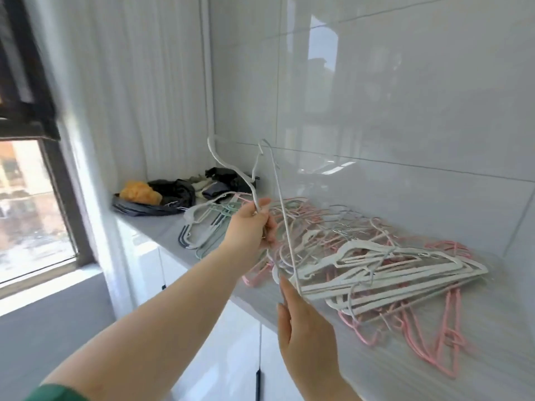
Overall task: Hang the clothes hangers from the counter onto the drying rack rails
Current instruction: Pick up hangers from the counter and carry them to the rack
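Hanger, white, pinched by left grip and right grip.

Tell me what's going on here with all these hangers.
A person holds one white hanger up above the counter. The left hand grips it higher up and the right hand pinches its lower end. Heaps of pink and white hangers lie on the counter, with clothes at the far end. No drying rack shows.

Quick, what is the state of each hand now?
Left hand: grips the white hanger.
Right hand: pinches the same hanger's lower end.
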`<control>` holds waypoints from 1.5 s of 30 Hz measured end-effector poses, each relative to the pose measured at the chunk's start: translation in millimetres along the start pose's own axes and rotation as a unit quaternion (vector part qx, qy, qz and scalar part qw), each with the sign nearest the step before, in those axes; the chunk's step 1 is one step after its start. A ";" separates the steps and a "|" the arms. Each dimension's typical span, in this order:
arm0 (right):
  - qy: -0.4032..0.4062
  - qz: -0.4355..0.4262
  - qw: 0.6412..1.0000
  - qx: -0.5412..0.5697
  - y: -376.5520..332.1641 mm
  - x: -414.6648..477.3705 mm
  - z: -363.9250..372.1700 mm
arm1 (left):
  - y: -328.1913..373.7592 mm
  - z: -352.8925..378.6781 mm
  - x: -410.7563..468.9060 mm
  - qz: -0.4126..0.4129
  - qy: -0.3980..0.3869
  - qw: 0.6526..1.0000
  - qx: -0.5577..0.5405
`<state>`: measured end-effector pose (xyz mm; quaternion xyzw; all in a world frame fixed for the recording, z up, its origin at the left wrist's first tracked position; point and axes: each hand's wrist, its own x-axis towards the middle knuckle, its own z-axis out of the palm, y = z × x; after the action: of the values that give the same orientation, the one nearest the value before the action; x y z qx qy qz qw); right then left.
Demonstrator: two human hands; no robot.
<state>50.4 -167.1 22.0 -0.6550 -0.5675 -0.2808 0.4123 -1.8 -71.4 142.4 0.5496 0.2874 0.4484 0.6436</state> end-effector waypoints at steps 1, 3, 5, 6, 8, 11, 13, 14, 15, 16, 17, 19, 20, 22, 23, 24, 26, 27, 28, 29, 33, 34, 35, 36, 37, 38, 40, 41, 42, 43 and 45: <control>-0.020 -0.016 1.000 0.012 -13.6 1.1 2.4 | 6.5 -16.5 -5.8 0.010 0.021 1.000 0.010; -0.040 -0.061 0.997 0.030 -41.8 4.5 3.1 | 21.0 -50.2 -21.6 0.027 0.059 0.997 0.044; -0.029 -0.093 0.993 0.063 -68.8 9.0 1.8 | 36.7 -82.8 -44.0 0.036 0.085 0.992 0.082; -0.019 -0.102 0.991 0.081 -82.2 11.0 1.9 | 44.6 -99.5 -57.2 0.039 0.092 0.990 0.098; -0.004 -0.109 0.988 0.113 -111.7 14.9 1.6 | 61.4 -132.7 -90.7 0.038 0.107 0.985 0.126; -0.002 -0.119 0.980 0.159 -169.2 18.3 0.3 | 85.5 -186.3 -156.9 0.037 0.147 0.973 0.177; 0.001 -0.131 0.974 0.184 -216.6 16.3 -5.6 | 98.1 -222.3 -210.4 0.031 0.180 0.959 0.216; 0.007 -0.136 0.971 0.195 -242.2 13.1 -9.8 | 104.0 -239.8 -239.7 0.025 0.199 0.951 0.233; 0.013 -0.139 0.968 0.208 -268.4 9.3 -15.3 | 110.2 -256.3 -270.1 0.017 0.217 0.944 0.246; 0.018 -0.140 0.964 0.224 -295.2 4.5 -22.3 | 116.5 -271.9 -301.8 0.008 0.235 0.937 0.258; 0.020 -0.140 0.961 0.237 -322.6 -0.4 -30.4 | 122.7 -286.6 -334.0 0.000 0.251 0.929 0.271; 0.016 -0.153 0.956 0.250 -375.9 -13.3 -45.6 | 133.5 -312.7 -398.2 -0.010 0.284 0.911 0.300; 0.011 -0.174 0.952 0.253 -402.0 -20.3 -52.3 | 139.5 -323.5 -429.5 -0.012 0.301 0.901 0.311; -0.005 -0.237 0.936 0.260 -453.6 -36.2 -64.2 | 152.2 -343.0 -485.7 -0.014 0.334 0.885 0.324; -0.017 -0.260 0.927 0.268 -477.3 -44.8 -69.7 | 158.6 -350.7 -510.0 -0.017 0.349 0.878 0.326; -0.034 -0.275 0.918 0.284 -500.5 -54.1 -74.3 | 164.0 -358.0 -532.9 -0.023 0.368 0.870 0.327; -0.088 -0.300 0.898 0.308 -546.2 -72.4 -85.7 | 170.7 -374.1 -576.7 -0.038 0.412 0.845 0.338; -0.123 -0.312 0.889 0.313 -569.1 -80.2 -93.1 | 173.3 -382.7 -598.1 -0.043 0.430 0.835 0.340; -0.163 -0.326 0.877 0.313 -592.0 -88.2 -100.0 | 175.7 -392.1 -619.3 -0.044 0.447 0.826 0.339; -0.205 -0.348 0.864 0.301 -615.6 -96.8 -106.0 | 177.4 -401.3 -640.4 -0.043 0.467 0.815 0.341; -0.233 -0.421 0.810 0.335 -705.7 -127.4 -124.6 | 189.9 -435.8 -724.3 -0.055 0.546 0.717 0.430; -0.234 -0.432 0.799 0.347 -732.3 -134.9 -129.3 | 193.9 -447.8 -747.2 -0.061 0.569 0.679 0.461; -0.228 -0.447 0.790 0.351 -758.7 -140.9 -132.5 | 199.2 -461.8 -769.6 -0.072 0.590 0.642 0.484; -0.226 -0.464 0.782 0.350 -785.5 -145.6 -135.3 | 205.8 -475.7 -791.3 -0.090 0.608 0.608 0.503; -0.226 -0.482 0.773 0.345 -811.9 -149.4 -138.3 | 212.9 -488.7 -811.5 -0.115 0.623 0.572 0.521; -0.225 -0.496 0.764 0.345 -837.0 -151.5 -142.3 | 220.3 -500.9 -829.4 -0.143 0.635 0.534 0.539; -0.227 -0.514 0.751 0.348 -886.6 -151.9 -145.5 | 235.8 -525.2 -859.2 -0.181 0.666 0.467 0.553; -0.225 -0.519 0.747 0.348 -910.8 -150.7 -146.5 | 244.6 -537.6 -871.7 -0.190 0.681 0.444 0.550; -0.223 -0.520 0.746 0.351 -934.3 -150.1 -147.8 | 253.8 -548.7 -882.3 -0.200 0.691 0.429 0.546; -0.218 -0.520 0.744 0.358 -956.6 -150.0 -149.1 | 262.9 -559.5 -891.8 -0.211 0.695 0.414 0.548; -0.199 -0.527 0.736 0.376 -1000.5 -150.2 -152.2 | 281.0 -582.6 -908.0 -0.221 0.695 0.357 0.583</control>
<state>-939.7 -358.8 194.5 -0.0837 -0.9502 -0.0804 0.2891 -970.8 -622.0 167.7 0.1963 0.9331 0.2324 -0.1919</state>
